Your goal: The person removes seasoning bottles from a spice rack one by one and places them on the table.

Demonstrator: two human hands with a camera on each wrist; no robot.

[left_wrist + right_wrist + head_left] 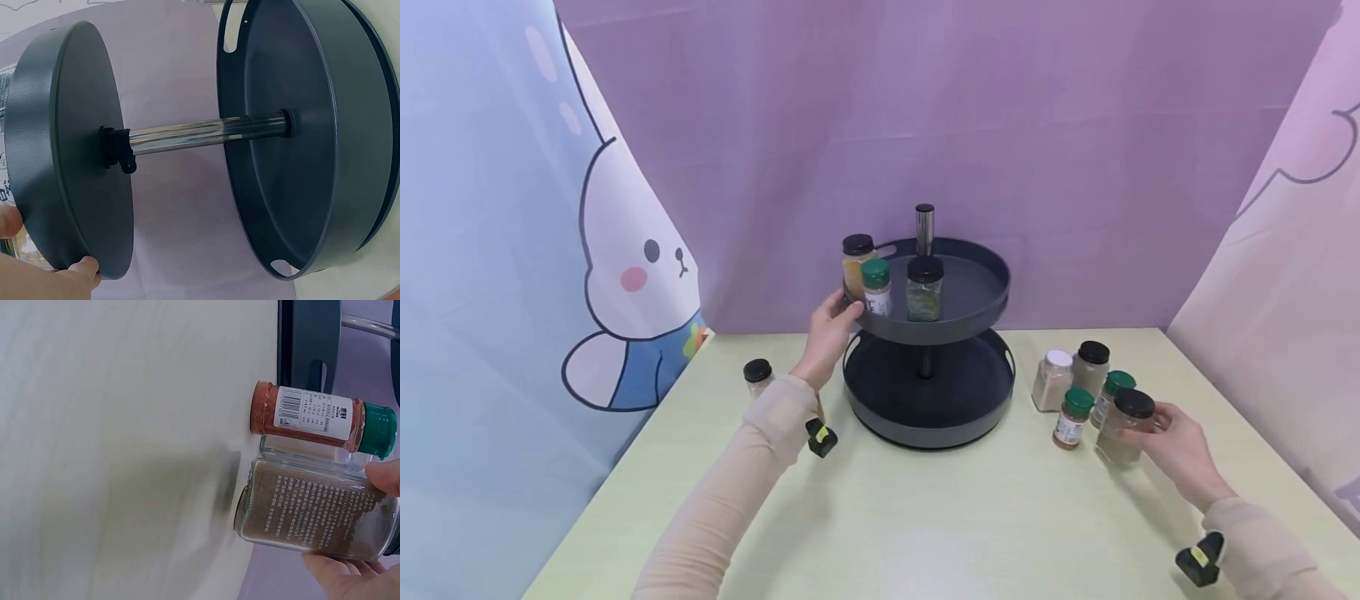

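A dark two-tier round rack has an upper tray (973,321) and a lower tray (925,433). My left hand (829,337) grips the upper tray's left rim; in the left wrist view the hand (53,275) has its fingertips under that tray (87,156). Two black-lidded jars and a green-lidded jar (876,287) stand on the upper tray. At the right, my right hand (1180,450) holds a black-lidded square jar (1122,437). The right wrist view shows this jar (312,509) full of brown powder, pinched between thumb and fingers of the hand (356,578), slightly tilted.
Left of my right hand stand a white-lidded jar (1052,382), another black-lidded jar (1088,371) and two green-lidded jars, one with red powder (300,412). Behind my left forearm is a black-lidded jar (758,375). A purple cloth (925,108) hangs behind the table (940,517).
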